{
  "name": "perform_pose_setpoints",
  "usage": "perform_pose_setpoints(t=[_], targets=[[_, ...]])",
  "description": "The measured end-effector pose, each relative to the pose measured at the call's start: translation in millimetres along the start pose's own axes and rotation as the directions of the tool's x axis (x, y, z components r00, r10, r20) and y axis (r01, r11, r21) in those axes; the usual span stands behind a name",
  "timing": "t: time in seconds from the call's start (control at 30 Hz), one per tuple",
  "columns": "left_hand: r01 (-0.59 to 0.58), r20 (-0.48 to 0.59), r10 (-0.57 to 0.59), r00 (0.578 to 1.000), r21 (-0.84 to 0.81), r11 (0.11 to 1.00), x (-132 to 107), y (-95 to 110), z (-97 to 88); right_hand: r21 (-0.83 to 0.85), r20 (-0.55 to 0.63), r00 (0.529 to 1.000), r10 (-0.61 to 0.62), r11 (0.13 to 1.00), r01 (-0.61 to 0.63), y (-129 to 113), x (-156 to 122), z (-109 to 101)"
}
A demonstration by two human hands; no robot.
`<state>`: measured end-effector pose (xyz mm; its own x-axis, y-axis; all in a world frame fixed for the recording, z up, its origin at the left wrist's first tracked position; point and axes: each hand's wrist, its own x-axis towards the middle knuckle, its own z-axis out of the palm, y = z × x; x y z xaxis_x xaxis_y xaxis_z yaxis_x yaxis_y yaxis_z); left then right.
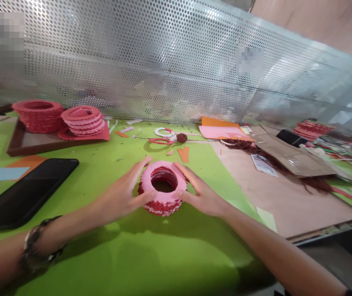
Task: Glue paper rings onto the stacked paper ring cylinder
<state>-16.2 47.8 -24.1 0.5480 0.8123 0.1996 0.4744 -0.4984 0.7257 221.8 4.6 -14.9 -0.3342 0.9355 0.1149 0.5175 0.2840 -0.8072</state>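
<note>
A stack of pink and red paper rings [147, 177] with zigzag edges stands in front of me on the green table. My left hand [128, 187] grips it from the left, thumb near the front rim and fingers along the far side. On the opposite side my right hand [203, 191] holds the same stack, with its thumb on the front rim and fingers curved around the back. The top ring is plain pink, and its round middle hole is visible. Parts of the stack's sides are hidden behind my fingers.
A brown tray [15, 142] at left carries two stacks of red and pink rings [38, 117]. Nearer lies a black phone [31, 193]. Orange scraps [183, 154] and a brown ball [181, 137] lie behind my hands. Cardboard [287, 152] is at right; a perforated metal screen [126, 53] stands behind.
</note>
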Motion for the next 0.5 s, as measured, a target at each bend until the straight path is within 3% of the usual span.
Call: perform_pose_setpoints(t=[0.13,0.3,0.5], targets=[[-0.002,0.063,0.001,0.998,0.011,1.000,3,8,3.7,0.012,0.003,1.000,0.024,1.000,-0.024,-1,0,5],[-0.025,0.035,0.026,0.999,-0.044,0.999,2,5,6.5,0.040,0.003,1.000,0.010,0.999,-0.010,-3,1,9],[0.021,0.153,-0.004,0.988,-0.109,0.994,2,-1,-4.9,0.164,0.047,0.994,0.102,0.981,-0.109,5,2,-5]])
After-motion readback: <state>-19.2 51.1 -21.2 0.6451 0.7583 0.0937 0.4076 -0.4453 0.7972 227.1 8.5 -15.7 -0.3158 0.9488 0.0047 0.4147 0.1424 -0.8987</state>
